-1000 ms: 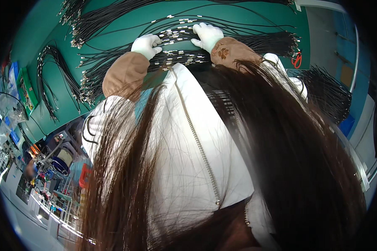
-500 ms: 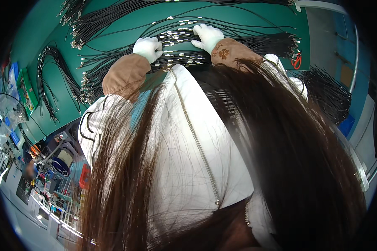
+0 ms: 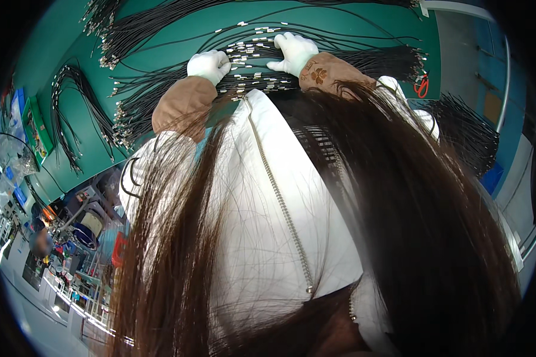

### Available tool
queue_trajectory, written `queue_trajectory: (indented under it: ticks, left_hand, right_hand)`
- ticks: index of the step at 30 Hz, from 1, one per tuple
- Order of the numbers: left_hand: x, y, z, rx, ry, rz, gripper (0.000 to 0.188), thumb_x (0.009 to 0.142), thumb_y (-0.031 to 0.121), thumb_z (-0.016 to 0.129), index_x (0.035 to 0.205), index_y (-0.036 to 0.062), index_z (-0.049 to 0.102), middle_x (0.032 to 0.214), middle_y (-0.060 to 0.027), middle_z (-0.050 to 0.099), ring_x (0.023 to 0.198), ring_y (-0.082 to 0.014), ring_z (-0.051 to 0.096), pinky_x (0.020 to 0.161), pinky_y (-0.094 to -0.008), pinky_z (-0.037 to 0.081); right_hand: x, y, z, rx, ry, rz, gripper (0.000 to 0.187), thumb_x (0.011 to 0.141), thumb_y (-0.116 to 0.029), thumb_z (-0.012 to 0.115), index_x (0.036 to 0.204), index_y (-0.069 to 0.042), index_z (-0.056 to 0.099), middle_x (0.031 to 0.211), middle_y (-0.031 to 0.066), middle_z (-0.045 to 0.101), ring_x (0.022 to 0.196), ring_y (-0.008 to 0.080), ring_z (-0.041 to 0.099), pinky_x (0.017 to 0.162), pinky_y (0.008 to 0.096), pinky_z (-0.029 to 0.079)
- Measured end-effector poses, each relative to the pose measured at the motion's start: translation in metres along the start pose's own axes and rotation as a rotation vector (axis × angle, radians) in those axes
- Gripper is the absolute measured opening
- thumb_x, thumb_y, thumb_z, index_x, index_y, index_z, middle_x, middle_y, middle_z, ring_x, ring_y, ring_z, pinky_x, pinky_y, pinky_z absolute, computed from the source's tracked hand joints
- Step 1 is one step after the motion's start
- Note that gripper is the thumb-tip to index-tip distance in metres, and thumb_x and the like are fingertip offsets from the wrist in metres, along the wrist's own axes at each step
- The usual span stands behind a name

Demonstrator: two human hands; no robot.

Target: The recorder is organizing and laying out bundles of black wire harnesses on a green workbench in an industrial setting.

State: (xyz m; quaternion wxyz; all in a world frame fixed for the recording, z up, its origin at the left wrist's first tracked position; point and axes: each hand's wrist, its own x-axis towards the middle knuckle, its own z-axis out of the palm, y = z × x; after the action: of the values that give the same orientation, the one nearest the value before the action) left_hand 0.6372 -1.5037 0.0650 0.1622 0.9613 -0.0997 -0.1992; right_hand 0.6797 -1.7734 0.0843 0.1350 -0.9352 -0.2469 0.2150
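Observation:
A wide spread of black cables (image 3: 363, 58) lies across the green table, with white tags (image 3: 247, 50) clustered near its middle. Both hands wear white gloves and stand on either side of these tags. My left hand (image 3: 208, 65) rests at the left of the cluster, its fingers curled in against the cables; whatever lies between the fingertips is hidden. Over the right side, my right hand (image 3: 296, 52) has thumb and fingers spread apart, touching or just above the cables. More tagged cables (image 3: 259, 80) run closer to my body.
Another cable bundle (image 3: 155, 27) stretches along the far side. A bent bundle (image 3: 71, 74) lies at the left, near a green tray (image 3: 39, 128). Orange-red handles (image 3: 421, 87) sit at the right table corner. Beyond it is a further dark bundle (image 3: 467, 134).
My left hand has shifted slightly left and its fingers are more curled in. My right thumb has moved a little left, widening its gap from the fingers.

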Motion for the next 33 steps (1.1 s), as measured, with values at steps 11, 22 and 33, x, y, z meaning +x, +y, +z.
queue_trajectory:
  ticks: [11,22,33]
  left_hand:
    - [0.002,0.004,-0.005,-0.071,-0.023,-0.033,0.018,0.082,0.028,0.072,0.093,0.0139,0.074,0.09,-0.0066,0.071,0.085,-0.0279,0.067,0.08,-0.0379,0.053]
    - [-0.008,0.009,-0.017,-0.058,-0.073,0.118,0.014,0.071,0.02,0.081,0.082,0.0137,0.076,0.095,-0.0077,0.068,0.093,-0.0303,0.064,0.085,-0.0408,0.05]
    - [0.003,0.014,-0.018,-0.162,-0.122,-0.116,0.014,0.083,0.019,0.074,0.093,0.0107,0.069,0.091,-0.0086,0.072,0.088,-0.0298,0.067,0.079,-0.0402,0.051]
  right_hand:
    - [-0.006,0.002,0.016,-0.149,0.2,-0.066,0.046,0.078,-0.045,0.075,0.111,-0.016,0.06,0.103,0.0067,0.06,0.096,0.0258,0.063,0.082,0.0415,0.051]
    - [-0.006,0.003,0.013,-0.128,0.185,-0.073,0.04,0.083,-0.043,0.071,0.111,-0.016,0.059,0.101,0.0073,0.06,0.094,0.0276,0.064,0.079,0.0425,0.051]
    - [-0.004,0.002,0.009,-0.117,0.164,-0.048,0.04,0.082,-0.043,0.073,0.11,-0.017,0.059,0.102,0.0069,0.06,0.094,0.0268,0.064,0.079,0.0428,0.052]
